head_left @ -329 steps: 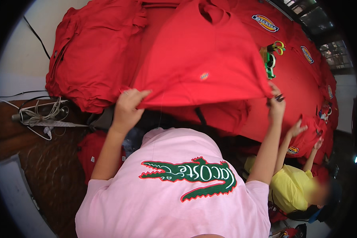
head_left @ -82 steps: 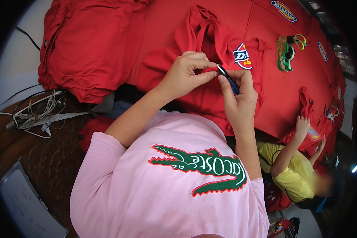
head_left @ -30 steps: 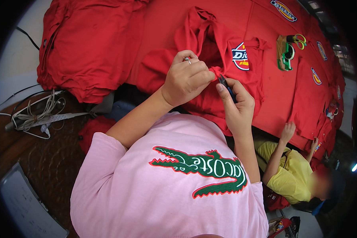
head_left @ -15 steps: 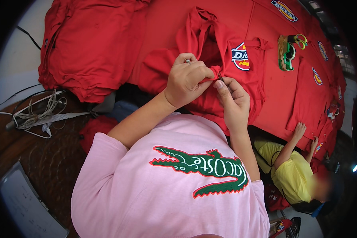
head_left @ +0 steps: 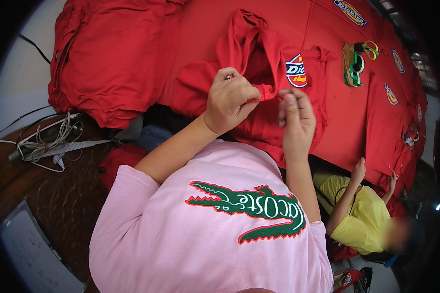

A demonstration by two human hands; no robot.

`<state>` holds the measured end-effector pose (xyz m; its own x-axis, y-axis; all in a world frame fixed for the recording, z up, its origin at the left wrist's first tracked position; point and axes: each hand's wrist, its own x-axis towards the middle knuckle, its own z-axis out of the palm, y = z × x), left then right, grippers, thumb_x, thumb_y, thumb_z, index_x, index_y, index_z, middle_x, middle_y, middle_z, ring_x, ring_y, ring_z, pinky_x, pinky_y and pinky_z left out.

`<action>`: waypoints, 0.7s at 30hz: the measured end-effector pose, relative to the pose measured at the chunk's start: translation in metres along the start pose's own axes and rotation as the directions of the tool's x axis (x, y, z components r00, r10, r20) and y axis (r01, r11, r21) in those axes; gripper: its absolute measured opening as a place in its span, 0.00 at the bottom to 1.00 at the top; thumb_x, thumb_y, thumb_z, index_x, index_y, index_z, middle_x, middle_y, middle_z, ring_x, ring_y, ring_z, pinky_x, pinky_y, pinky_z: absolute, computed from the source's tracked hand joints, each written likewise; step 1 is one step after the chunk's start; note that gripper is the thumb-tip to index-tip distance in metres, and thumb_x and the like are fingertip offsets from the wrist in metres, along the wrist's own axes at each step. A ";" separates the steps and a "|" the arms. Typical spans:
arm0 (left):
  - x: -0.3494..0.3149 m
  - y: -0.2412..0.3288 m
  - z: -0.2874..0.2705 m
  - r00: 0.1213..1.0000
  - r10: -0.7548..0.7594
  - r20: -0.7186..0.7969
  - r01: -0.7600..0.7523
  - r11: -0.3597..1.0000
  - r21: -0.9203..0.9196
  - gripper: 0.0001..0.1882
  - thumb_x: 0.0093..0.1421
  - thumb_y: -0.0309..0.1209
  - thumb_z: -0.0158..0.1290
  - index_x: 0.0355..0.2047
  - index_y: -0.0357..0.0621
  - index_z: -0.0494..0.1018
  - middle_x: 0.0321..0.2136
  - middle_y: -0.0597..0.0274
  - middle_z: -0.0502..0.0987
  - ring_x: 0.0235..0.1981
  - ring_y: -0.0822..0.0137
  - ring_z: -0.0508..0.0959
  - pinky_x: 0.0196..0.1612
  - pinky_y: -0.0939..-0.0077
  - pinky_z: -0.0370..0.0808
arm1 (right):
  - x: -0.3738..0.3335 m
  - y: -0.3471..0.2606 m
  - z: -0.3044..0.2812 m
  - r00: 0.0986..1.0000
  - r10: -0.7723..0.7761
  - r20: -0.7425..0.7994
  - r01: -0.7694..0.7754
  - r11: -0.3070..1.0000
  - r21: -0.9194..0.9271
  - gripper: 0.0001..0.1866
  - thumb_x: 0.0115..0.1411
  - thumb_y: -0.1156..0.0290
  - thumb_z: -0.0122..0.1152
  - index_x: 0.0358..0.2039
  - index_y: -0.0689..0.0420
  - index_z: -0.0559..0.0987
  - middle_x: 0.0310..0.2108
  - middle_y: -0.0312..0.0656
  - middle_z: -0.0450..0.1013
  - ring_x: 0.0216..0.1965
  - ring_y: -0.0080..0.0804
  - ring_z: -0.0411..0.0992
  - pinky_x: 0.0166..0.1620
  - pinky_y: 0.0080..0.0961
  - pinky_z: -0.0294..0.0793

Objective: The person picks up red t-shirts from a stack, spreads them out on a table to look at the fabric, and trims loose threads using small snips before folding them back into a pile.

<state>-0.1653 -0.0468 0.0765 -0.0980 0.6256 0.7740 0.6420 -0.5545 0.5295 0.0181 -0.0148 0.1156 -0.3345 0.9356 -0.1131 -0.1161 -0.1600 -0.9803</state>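
Observation:
A red shirt (head_left: 310, 105) with a sewn logo patch lies bunched on the table in front of me. My left hand (head_left: 231, 101) is closed around a gathered edge of it, and a short fold of red cloth sticks out past the thumb. Just right of that fold, my right hand (head_left: 297, 115) has its fingers curled in against the thumb. Its fingertips are smeared by motion and apart from the fold. What they hold is hidden from me.
A thick pile of red garments (head_left: 112, 58) stands at the left. Green-handled scissors (head_left: 371, 50) and a green tape dispenser (head_left: 353, 72) lie at the right. A co-worker in a yellow shirt (head_left: 359, 215) handles red cloth. Coiled cables (head_left: 46, 139) sit at lower left.
My right hand has moved right, away from the fold; the small dark metal tool between its fingers no longer shows. My left hand keeps its grip. The co-worker's hands have shifted.

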 end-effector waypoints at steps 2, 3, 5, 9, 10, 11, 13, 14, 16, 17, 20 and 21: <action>-0.004 -0.003 -0.001 1.000 0.026 0.015 -0.026 1.000 -0.008 0.19 0.44 0.16 0.65 0.33 0.50 0.72 0.23 0.69 0.74 0.24 0.66 0.74 0.46 0.61 0.71 | 0.009 -0.009 -0.006 0.994 -0.083 -0.071 0.080 0.995 -0.056 0.11 0.74 0.67 0.54 0.49 0.60 0.76 0.30 0.28 0.69 0.25 0.09 0.60 0.27 0.11 0.59; -0.005 -0.003 -0.002 1.000 0.026 0.015 -0.026 1.000 -0.009 0.19 0.45 0.16 0.65 0.34 0.50 0.71 0.23 0.69 0.74 0.23 0.66 0.74 0.46 0.61 0.71 | 0.012 -0.012 -0.010 0.988 -0.125 -0.089 0.117 0.990 -0.084 0.12 0.74 0.66 0.53 0.51 0.59 0.76 0.31 0.29 0.70 0.25 0.09 0.60 0.27 0.10 0.60; -0.008 -0.003 -0.003 1.000 0.026 0.014 -0.026 1.000 -0.010 0.19 0.47 0.16 0.64 0.35 0.50 0.71 0.22 0.70 0.73 0.23 0.67 0.74 0.47 0.60 0.71 | 0.015 -0.016 -0.016 0.985 -0.154 -0.077 0.146 0.984 -0.104 0.13 0.74 0.67 0.54 0.53 0.59 0.76 0.37 0.30 0.74 0.25 0.09 0.59 0.28 0.10 0.60; -0.010 -0.004 -0.001 1.000 0.010 -0.013 -0.010 0.999 -0.041 0.19 0.45 0.17 0.64 0.34 0.50 0.71 0.23 0.70 0.73 0.24 0.66 0.74 0.48 0.61 0.70 | 0.015 -0.018 -0.021 0.965 -0.260 0.037 0.263 0.958 -0.117 0.17 0.67 0.72 0.61 0.55 0.59 0.75 0.45 0.32 0.75 0.25 0.09 0.55 0.28 0.08 0.57; -0.011 -0.004 0.000 1.000 0.008 -0.015 -0.008 0.999 -0.047 0.20 0.44 0.18 0.65 0.35 0.51 0.71 0.23 0.70 0.72 0.25 0.66 0.74 0.48 0.62 0.70 | 0.015 -0.018 -0.019 0.939 -0.324 0.113 0.338 0.931 -0.137 0.19 0.64 0.74 0.64 0.55 0.59 0.75 0.46 0.32 0.75 0.25 0.08 0.55 0.28 0.08 0.56; -0.011 -0.004 0.000 1.000 0.006 -0.018 -0.006 0.999 -0.053 0.21 0.42 0.18 0.65 0.35 0.51 0.72 0.23 0.71 0.72 0.25 0.67 0.74 0.48 0.64 0.69 | 0.010 -0.020 -0.014 0.951 -0.275 0.138 0.295 0.944 -0.147 0.23 0.58 0.78 0.66 0.55 0.60 0.75 0.47 0.32 0.75 0.25 0.09 0.54 0.28 0.09 0.55; -0.008 0.000 0.001 1.000 -0.021 0.004 0.022 0.997 -0.076 0.20 0.41 0.20 0.66 0.34 0.51 0.72 0.24 0.71 0.72 0.26 0.66 0.75 0.47 0.64 0.70 | 0.002 -0.027 -0.006 0.959 -0.156 0.237 0.208 0.955 -0.211 0.32 0.49 0.84 0.68 0.58 0.59 0.74 0.51 0.36 0.76 0.25 0.13 0.59 0.29 0.12 0.63; -0.008 0.002 0.000 0.999 -0.035 0.014 0.036 0.996 -0.087 0.20 0.41 0.21 0.66 0.33 0.51 0.72 0.24 0.71 0.72 0.27 0.65 0.75 0.47 0.64 0.71 | -0.001 -0.024 -0.005 0.959 -0.113 0.259 0.200 0.918 -0.341 0.33 0.49 0.84 0.68 0.59 0.59 0.74 0.52 0.38 0.77 0.27 0.16 0.64 0.32 0.15 0.68; -0.008 0.007 -0.005 0.979 -0.034 0.202 0.060 0.991 -0.121 0.17 0.44 0.25 0.68 0.33 0.50 0.73 0.25 0.70 0.73 0.28 0.64 0.75 0.45 0.65 0.72 | -0.001 -0.009 -0.013 0.947 -0.052 0.316 0.220 0.822 -0.525 0.29 0.51 0.83 0.64 0.56 0.57 0.77 0.46 0.43 0.81 0.32 0.28 0.78 0.40 0.24 0.78; -0.010 0.009 -0.008 0.955 -0.033 0.294 0.076 0.988 -0.135 0.16 0.45 0.27 0.68 0.32 0.50 0.73 0.26 0.70 0.74 0.28 0.64 0.76 0.45 0.66 0.73 | -0.002 -0.001 -0.028 0.936 -0.042 0.350 0.252 0.774 -0.580 0.25 0.52 0.82 0.63 0.52 0.57 0.79 0.42 0.44 0.81 0.33 0.31 0.80 0.41 0.26 0.79; -0.024 0.002 -0.019 0.667 -0.277 0.692 0.388 0.921 -0.006 0.13 0.56 0.37 0.67 0.36 0.44 0.79 0.32 0.62 0.79 0.33 0.57 0.80 0.43 0.68 0.76 | -0.016 0.014 -0.086 0.945 0.122 0.304 0.228 0.421 -0.878 0.14 0.52 0.70 0.64 0.41 0.56 0.84 0.36 0.48 0.81 0.36 0.47 0.80 0.41 0.37 0.80; -0.030 -0.004 -0.025 0.503 -0.360 0.785 0.509 0.858 0.067 0.15 0.58 0.39 0.66 0.37 0.43 0.79 0.34 0.60 0.79 0.34 0.57 0.80 0.44 0.68 0.77 | -0.022 0.022 -0.106 0.938 0.253 0.239 0.157 0.304 -0.940 0.16 0.52 0.67 0.64 0.42 0.55 0.85 0.37 0.49 0.81 0.37 0.49 0.80 0.42 0.43 0.79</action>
<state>-0.1838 -0.0773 0.0602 0.3167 0.9457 -0.0737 0.5516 -0.1204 0.8254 0.1221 -0.0054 0.0795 -0.5662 0.7615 -0.3155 0.7909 0.3942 -0.4680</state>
